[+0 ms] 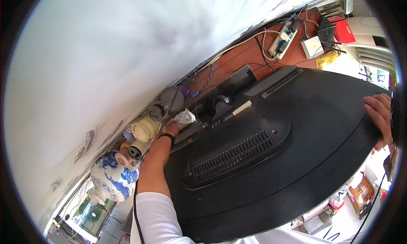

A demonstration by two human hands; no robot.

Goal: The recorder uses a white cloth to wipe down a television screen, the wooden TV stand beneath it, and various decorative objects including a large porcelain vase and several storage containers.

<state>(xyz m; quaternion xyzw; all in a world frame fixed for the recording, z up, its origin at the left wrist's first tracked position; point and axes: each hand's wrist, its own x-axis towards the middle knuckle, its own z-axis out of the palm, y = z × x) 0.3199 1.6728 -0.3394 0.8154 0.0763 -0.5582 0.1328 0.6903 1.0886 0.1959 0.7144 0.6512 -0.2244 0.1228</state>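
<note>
The black back of a television (pixel 254 159) fills the middle, tilted, with a slotted vent and a pale strip near its stand. My right hand (pixel 378 117) grips the television's edge at the far right, fingers laid over the back. Past the television's left side reaches my left arm, with a dark band at the wrist. My left hand (pixel 171 128) is closed on a crumpled white cloth (pixel 185 118) beside the television's lower edge and base. Its fingertips are partly hidden, and whether the cloth is fabric or paper I cannot tell.
A reddish-brown cabinet top (pixel 241 53) runs along the pale wall. On it are a power strip (pixel 283 40) with plugs, a white box (pixel 312 47), a black router (pixel 325 31) and loose cables. Near my left arm stand a cream container (pixel 145 128) and a blue-and-white vase (pixel 112 176).
</note>
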